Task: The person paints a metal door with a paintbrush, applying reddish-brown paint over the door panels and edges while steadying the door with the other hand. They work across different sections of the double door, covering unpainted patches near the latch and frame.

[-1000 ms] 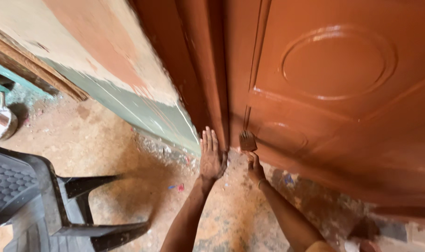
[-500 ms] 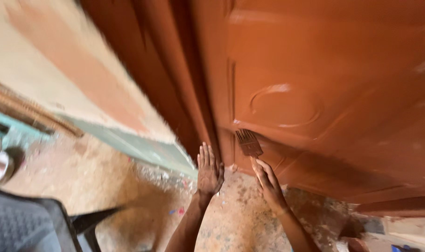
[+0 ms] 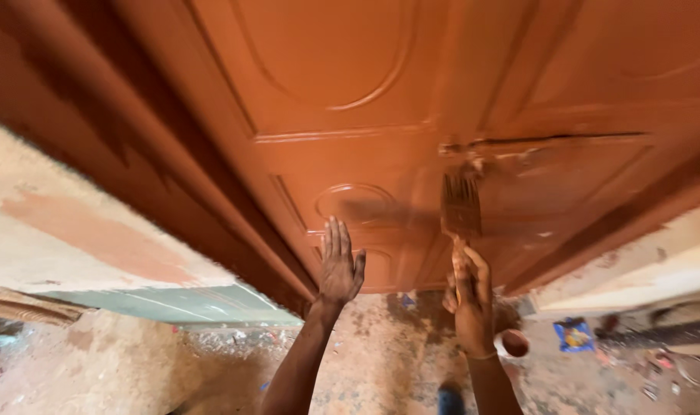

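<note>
While the left hand (image 3: pixel 340 265) lies flat with fingers spread open against the lower edge of the reddish-brown panelled wooden door (image 3: pixel 380 100), holding nothing, the right hand (image 3: pixel 470 300) has its fingers closed around the handle of a flat paint-stained brush (image 3: pixel 460 206), whose bristles press on the door's lower middle panel. A small round paint cup (image 3: pixel 513 343) sits on the dirt floor (image 3: pixel 380 369) just beside the right wrist.

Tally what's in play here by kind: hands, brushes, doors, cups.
Hands: 2, left hand flat on the door, right hand gripping the brush
Brushes: 1, brush
Doors: 1, door
Cups: 1, cup on the floor
Total: 5
</note>
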